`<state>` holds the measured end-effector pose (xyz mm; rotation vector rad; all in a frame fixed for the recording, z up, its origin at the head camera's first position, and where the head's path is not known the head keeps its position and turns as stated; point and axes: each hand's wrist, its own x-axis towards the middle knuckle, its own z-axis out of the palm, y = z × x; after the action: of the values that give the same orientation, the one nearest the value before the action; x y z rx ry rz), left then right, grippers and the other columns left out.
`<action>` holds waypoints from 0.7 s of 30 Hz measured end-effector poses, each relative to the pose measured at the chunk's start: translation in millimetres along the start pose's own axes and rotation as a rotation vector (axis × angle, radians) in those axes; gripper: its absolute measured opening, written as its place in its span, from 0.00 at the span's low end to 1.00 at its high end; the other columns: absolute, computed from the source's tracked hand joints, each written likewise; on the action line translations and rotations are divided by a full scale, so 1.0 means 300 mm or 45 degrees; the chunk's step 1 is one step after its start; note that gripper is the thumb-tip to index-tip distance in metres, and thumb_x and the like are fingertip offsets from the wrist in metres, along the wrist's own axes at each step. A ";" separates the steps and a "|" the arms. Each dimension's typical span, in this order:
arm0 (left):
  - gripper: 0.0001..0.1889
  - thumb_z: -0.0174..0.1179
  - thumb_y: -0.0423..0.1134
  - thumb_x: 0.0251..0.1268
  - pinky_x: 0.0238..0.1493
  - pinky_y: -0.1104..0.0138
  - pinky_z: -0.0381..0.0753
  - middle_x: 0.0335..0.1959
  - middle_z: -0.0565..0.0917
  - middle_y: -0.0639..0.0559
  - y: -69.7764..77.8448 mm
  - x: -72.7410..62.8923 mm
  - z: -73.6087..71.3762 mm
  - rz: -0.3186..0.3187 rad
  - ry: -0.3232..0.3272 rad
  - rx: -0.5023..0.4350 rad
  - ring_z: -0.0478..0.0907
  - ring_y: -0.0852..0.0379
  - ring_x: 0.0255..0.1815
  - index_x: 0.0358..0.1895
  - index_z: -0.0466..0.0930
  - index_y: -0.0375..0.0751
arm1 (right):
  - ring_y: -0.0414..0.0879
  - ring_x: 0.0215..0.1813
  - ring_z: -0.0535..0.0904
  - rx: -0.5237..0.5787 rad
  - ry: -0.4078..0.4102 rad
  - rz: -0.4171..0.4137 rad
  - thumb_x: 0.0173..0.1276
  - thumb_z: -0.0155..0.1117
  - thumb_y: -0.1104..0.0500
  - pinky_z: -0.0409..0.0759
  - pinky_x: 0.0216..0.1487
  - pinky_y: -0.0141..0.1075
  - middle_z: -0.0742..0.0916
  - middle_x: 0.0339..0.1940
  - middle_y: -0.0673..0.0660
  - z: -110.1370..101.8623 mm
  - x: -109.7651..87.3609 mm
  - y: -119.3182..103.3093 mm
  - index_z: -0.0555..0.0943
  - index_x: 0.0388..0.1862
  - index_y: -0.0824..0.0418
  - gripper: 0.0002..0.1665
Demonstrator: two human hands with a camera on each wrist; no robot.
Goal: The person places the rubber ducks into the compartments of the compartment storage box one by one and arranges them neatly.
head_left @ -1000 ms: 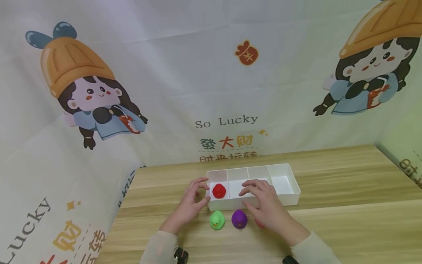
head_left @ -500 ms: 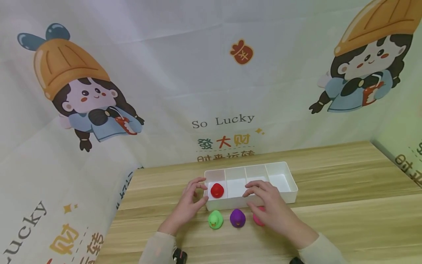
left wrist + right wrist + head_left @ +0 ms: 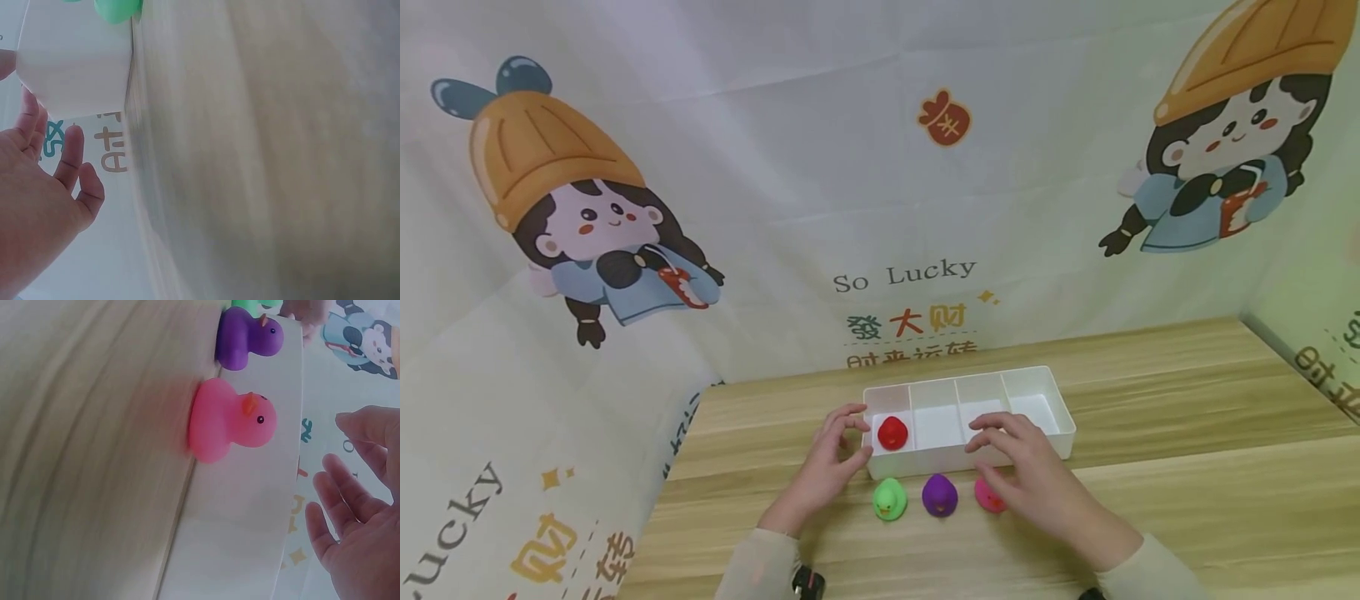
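Observation:
A white tray [image 3: 925, 461] with a row of compartments stands on the table; a red rubber toy [image 3: 892, 433] sits in its leftmost one. Along the front wall are a green rubber duck [image 3: 890, 500], a purple one [image 3: 940, 496] and a pink one [image 3: 219, 422]. My left hand [image 3: 827, 462] is at the tray's left end, fingers loosely bent, thumb and fingertips right at the rim. My right hand [image 3: 1030, 467] hovers over the tray's front edge, fingers spread and holding nothing. In the head view it partly covers the pink duck.
The wooden table [image 3: 1187, 517] extends on both sides of the tray. Behind it hangs a white cloth [image 3: 790, 208] printed with cartoon figures and lettering. Dark bands with small devices [image 3: 808, 581] are at the wrists, below light sleeves.
My right hand has drawn back to the right, so more of the pink duck shows. My left hand keeps its place at the tray. The head view has shifted slightly.

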<state>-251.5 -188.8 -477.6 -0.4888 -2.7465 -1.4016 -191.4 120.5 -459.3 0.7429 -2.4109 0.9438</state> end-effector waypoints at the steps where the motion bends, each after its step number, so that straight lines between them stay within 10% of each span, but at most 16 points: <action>1: 0.11 0.64 0.33 0.70 0.55 0.55 0.70 0.75 0.69 0.50 0.001 0.000 0.000 -0.002 0.000 0.003 0.70 0.48 0.54 0.51 0.76 0.46 | 0.49 0.58 0.79 -0.005 -0.009 -0.002 0.58 0.74 0.69 0.79 0.57 0.50 0.85 0.57 0.51 -0.002 -0.002 0.001 0.85 0.40 0.53 0.15; 21: 0.11 0.64 0.31 0.69 0.57 0.57 0.69 0.75 0.70 0.49 -0.002 -0.009 -0.001 0.034 0.018 -0.031 0.68 0.46 0.57 0.51 0.76 0.45 | 0.47 0.59 0.80 -0.065 -0.045 0.000 0.58 0.77 0.66 0.79 0.61 0.50 0.86 0.53 0.47 -0.023 -0.062 0.004 0.86 0.43 0.51 0.16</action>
<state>-249.1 -190.2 -478.5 -0.5120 -2.7044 -1.4287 -176.8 132.1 -465.9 0.7470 -2.4556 0.8724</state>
